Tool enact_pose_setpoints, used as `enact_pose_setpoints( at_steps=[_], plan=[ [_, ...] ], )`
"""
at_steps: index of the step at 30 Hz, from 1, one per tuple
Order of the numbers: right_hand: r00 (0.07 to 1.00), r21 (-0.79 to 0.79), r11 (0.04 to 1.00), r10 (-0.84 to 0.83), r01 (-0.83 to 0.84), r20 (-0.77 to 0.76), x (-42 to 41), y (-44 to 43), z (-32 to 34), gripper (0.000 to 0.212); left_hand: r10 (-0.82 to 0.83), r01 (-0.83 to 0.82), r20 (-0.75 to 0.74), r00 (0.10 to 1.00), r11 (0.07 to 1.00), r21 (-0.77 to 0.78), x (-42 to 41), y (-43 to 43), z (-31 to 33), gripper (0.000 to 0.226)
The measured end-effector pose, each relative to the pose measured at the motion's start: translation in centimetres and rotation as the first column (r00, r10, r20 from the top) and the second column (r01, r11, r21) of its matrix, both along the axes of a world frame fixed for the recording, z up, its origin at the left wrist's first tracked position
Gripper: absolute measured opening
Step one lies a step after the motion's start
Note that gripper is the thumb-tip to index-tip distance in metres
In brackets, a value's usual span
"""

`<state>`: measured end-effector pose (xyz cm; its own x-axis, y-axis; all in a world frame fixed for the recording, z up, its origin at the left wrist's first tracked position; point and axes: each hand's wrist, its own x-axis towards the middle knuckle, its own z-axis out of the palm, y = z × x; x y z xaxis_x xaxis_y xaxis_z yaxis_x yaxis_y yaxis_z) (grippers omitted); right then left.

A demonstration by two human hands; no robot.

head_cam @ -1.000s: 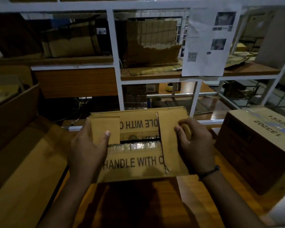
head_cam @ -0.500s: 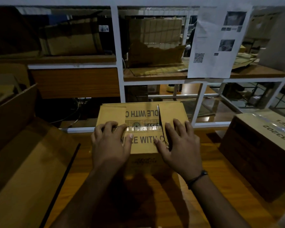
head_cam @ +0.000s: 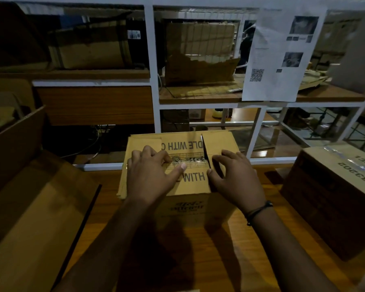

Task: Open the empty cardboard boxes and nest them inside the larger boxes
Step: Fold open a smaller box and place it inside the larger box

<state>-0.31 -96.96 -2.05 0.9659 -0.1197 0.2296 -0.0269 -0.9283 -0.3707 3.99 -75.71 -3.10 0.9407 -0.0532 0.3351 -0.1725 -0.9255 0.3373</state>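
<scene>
Far left: big open box (head_cam: 30,218) on the table (head_cam: 230,260), flap out toward ctr. Can't see its full inside from here; prob. the nesting target.

Ctr: small box (head_cam: 190,207) upright on the table near the back edge. Top is closed, w/ "HANDLE WITH C…" print & a tape seam (head_cam: 190,163) across the middle.

Left hand (head_cam: 150,178) rests on the lid's left half. Fingers bent w/ tips at the seam, thumb laid flat; grips nothing.

Right hand (head_cam: 234,180) arches over the right flap (head_cam: 217,144), thumb tip at the dark slit where the flap edge stands a bit proud. Can't tell if it pinches the edge or only touches.

Far right: taped box (head_cam: 329,203) w/ printed nos., well apart from both hands.

Step, as I read it: opening the small box, tape not yet broken. Next move needs a fingertip under that flap edge, then lift & peel while the left hand pins the lid. After that, carry it left into the big open box.
</scene>
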Motion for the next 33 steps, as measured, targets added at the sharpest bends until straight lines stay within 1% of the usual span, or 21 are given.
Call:
enact_pose_setpoints(
  at_steps=[3,7,9,11,13,15,17,18,21,23,25,28,30,31,33],
  plan=[
    [0.999,-0.002,1.000,0.005,-0.005,-0.035,-0.2,0.5,1.1,0.041,0.003,-0.003,-0.010,1.000,1.000,0.000,0.2,-0.2,0.2,0.050],
    [0.999,-0.002,0.999,0.037,-0.037,-0.014,0.0,0.5,1.7,0.030,0.028,-0.029,-0.060,0.998,0.999,-0.019,0.7,-0.4,0.6,0.036],
    [0.997,-0.004,0.999,0.042,-0.042,-0.065,-0.1,0.7,1.9,0.027,0.031,-0.032,-0.104,0.994,0.999,-0.005,0.8,-0.4,0.6,0.036],
    [0.996,-0.014,0.999,0.032,-0.034,-0.079,-0.4,1.1,2.0,0.026,0.030,-0.027,-0.132,0.991,0.999,0.023,0.5,-0.7,0.3,0.042],
    [0.998,-0.023,1.000,0.010,-0.011,-0.057,-0.7,1.5,1.9,0.026,0.035,-0.030,-0.112,0.993,0.998,0.053,-0.1,-1.4,0.0,0.047],
    [0.998,-0.023,1.000,0.002,-0.003,-0.065,-0.9,1.7,1.8,0.027,0.007,-0.004,-0.077,0.997,0.999,0.045,-0.8,-2.4,-0.1,0.045],
    [0.999,0.008,1.000,0.013,-0.012,-0.044,-1.1,1.6,1.5,0.029,-0.084,0.084,-0.071,0.994,0.996,0.003,-1.4,-3.5,-0.1,0.043],
    [1.000,0.056,0.998,0.018,-0.017,-0.009,-1.1,1.3,1.4,0.031,-0.147,0.146,-0.071,0.987,0.989,-0.013,-1.7,-4.2,-0.2,0.043],
    [0.991,0.299,0.953,0.006,-0.047,0.136,-1.2,0.0,1.7,0.035,-0.331,0.332,-0.070,0.941,0.943,0.001,-2.1,-5.9,-0.3,0.045],
    [0.974,0.435,0.899,-0.049,-0.053,0.220,-1.3,-1.1,2.1,0.032,-0.414,0.416,-0.059,0.909,0.908,0.041,-2.1,-6.8,-0.5,0.046],
    [0.952,0.531,0.847,-0.132,-0.036,0.276,-1.3,-2.3,2.3,0.034,-0.490,0.492,-0.043,0.871,0.867,0.079,-2.1,-7.7,-0.6,0.049],
    [0.907,0.636,0.772,-0.271,0.004,0.323,-1.5,-4.1,2.3,0.034,-0.630,0.634,-0.072,0.773,0.761,0.136,-2.2,-9.4,-0.5,0.058],
    [0.838,0.621,0.780,-0.389,0.079,0.383,-1.5,-4.8,1.6,0.030,-0.691,0.695,-0.090,0.717,0.701,0.160,-2.0,-10.3,-0.4,0.060],
    [0.804,0.582,0.802,-0.432,0.135,0.409,-1.6,-5.0,1.3,0.028,-0.704,0.710,-0.099,0.703,0.688,0.150,-1.9,-10.5,-0.3,0.060],
    [0.786,0.457,0.851,-0.459,0.256,0.414,-1.9,-5.4,0.2,0.026,-0.709,0.720,-0.125,0.694,0.686,0.104,-1.6,-10.6,-0.4,0.057]
  ],
)
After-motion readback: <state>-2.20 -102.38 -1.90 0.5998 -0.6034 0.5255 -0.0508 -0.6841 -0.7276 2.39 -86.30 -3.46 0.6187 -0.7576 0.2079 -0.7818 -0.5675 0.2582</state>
